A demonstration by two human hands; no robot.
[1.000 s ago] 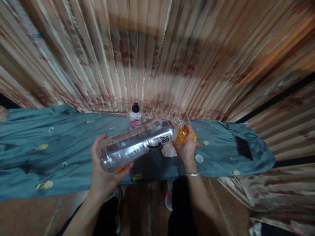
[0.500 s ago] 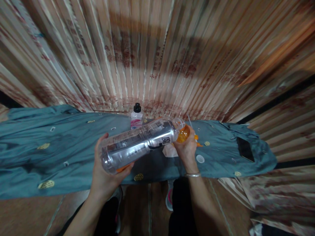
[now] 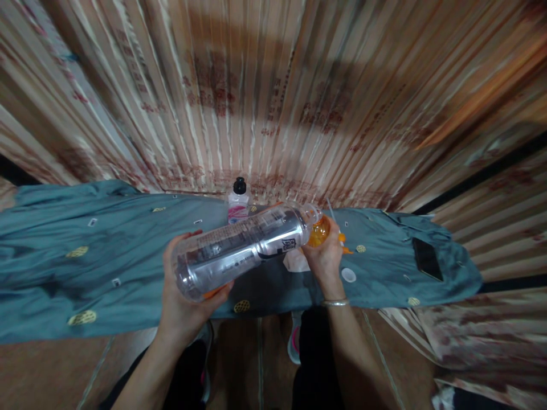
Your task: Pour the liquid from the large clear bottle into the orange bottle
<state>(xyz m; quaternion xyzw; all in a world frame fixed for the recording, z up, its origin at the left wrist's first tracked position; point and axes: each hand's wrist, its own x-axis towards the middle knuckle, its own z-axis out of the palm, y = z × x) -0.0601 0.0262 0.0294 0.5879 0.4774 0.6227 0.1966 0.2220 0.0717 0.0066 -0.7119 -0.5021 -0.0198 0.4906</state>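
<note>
Gripping the base end of a large bottle [image 3: 245,250], the person's left hand [image 3: 188,302] supports it from below and along the side, fingers and thumb spread around the clear plastic. The large bottle, fitted with a silver label, lies tilted across the space above the cloth-covered desk [image 3: 141,273], base toward the left hand, open neck toward the right. The right hand [image 3: 325,256] is closed around an orange container [image 3: 318,232], positioned directly beside the neck; whether the 2 rims touch cannot be told, nor can any flow of liquid. A silver bracelet [image 3: 335,303] encircles the right wrist.

Layout of the teal surface: 1 squeeze bottle [image 3: 238,206] with a black cap stands upright behind the large bottle. White paper [image 3: 296,261] lies beside the right hand, on its left. To the right of that hand are an orange piece [image 3: 347,249], partly hidden, and 1 white disc [image 3: 348,275]. A dark phone [image 3: 427,259] rests flat near the right end. A patterned curtain [image 3: 256,85] hangs behind.
</note>
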